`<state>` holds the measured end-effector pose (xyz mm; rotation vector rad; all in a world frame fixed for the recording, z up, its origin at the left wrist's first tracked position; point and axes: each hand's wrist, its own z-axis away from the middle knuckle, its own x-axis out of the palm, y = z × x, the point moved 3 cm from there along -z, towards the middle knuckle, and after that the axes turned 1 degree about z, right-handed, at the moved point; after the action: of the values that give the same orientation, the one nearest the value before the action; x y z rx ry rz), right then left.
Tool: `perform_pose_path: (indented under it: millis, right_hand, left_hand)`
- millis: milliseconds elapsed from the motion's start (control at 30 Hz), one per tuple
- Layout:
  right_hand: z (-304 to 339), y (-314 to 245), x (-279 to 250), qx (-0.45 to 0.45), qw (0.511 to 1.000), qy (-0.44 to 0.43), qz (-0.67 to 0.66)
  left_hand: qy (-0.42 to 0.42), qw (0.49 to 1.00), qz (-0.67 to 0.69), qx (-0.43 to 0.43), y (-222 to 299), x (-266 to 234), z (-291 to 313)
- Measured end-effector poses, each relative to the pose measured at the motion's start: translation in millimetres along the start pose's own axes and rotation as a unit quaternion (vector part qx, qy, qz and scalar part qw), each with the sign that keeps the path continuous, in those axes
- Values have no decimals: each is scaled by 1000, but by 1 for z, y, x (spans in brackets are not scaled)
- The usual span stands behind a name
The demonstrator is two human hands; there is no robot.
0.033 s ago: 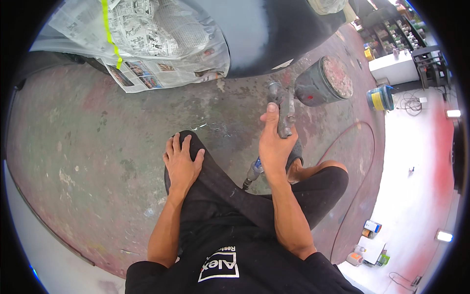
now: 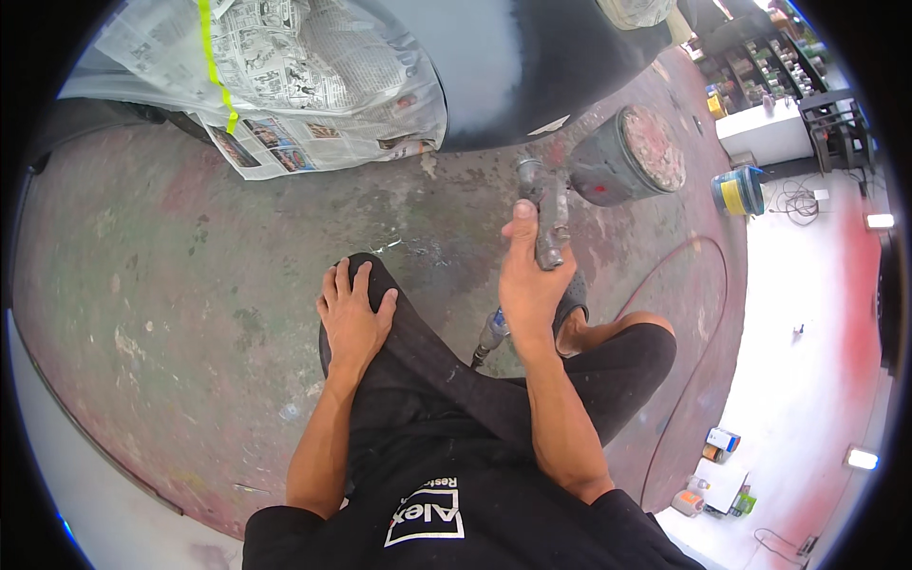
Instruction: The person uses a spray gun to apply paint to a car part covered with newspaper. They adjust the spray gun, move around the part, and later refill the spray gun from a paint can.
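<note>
My right hand [image 2: 534,285] is wrapped around a spray gun [image 2: 549,223], thumb up along its back. A large dark grey paint cup [image 2: 598,161] with a paint-crusted lid sits at the gun's far right side. Below the fist hangs a blue and silver air fitting [image 2: 494,330]. Fingers spread, my left hand [image 2: 353,318] rests on my bent left knee. Beyond the gun stands a vehicle panel [image 2: 560,66], dark with a lighter grey patch. Newspaper and plastic masking [image 2: 313,85] covers the area to its left, with a yellow-green tape strip [image 2: 211,57].
A red hose [image 2: 679,418] curves over the stained floor [image 2: 190,313] at my right. Farther right are a blue bucket [image 2: 750,192], a coiled cable [image 2: 796,201] and several cans [image 2: 722,439] by a white wall. Shelves with bottles [image 2: 760,66] stand at the far right.
My right hand and the spray gun have shifted very slightly left, and the gun has turned a little. My left hand has stayed on the knee.
</note>
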<state>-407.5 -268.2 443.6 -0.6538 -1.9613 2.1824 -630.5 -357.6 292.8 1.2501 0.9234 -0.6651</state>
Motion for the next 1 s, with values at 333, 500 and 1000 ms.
perform_pose_path:
  millis: [333, 500, 1000]
  right_hand:
    - [15, -19, 37, -117, 992, -52, -2]
    - [31, -39, 46, -129, 988, -82, -9]
    - [22, -154, 74, -122, 987, -94, -43]
  left_hand:
    - [12, 1000, 10, -4, -4, 1, -8]
    - [12, 1000, 23, -9, -6, -4, -6]
    - [7, 999, 47, -13, -6, -5, -6]
